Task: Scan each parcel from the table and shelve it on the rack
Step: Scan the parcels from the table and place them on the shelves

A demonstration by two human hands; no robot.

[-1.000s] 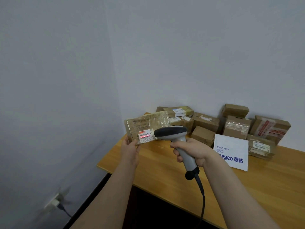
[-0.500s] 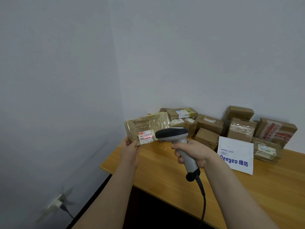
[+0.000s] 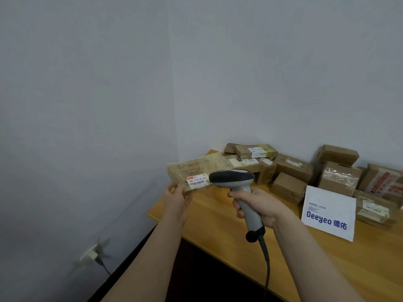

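Grey walls [image 3: 87,94], wooden table [image 3: 327,269], perhaps a socket [image 3: 91,255]

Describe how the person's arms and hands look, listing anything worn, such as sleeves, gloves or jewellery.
Nothing worn shows. The left forearm and right forearm are bare down to the frame's bottom edge, with no sleeve or cuff in view. The left hand and right hand are ungloved, with no watch, band or ring visible.

- The left grip [image 3: 176,202] holds a flat brown parcel [image 3: 196,168] up by its lower corner, label [image 3: 197,182] showing.
- The right grip [image 3: 260,205] wraps a grey scanner [image 3: 234,178], head just beside that label.
- Boxes [image 3: 292,168] and a white mailer [image 3: 329,214] sit on the table [image 3: 327,271].
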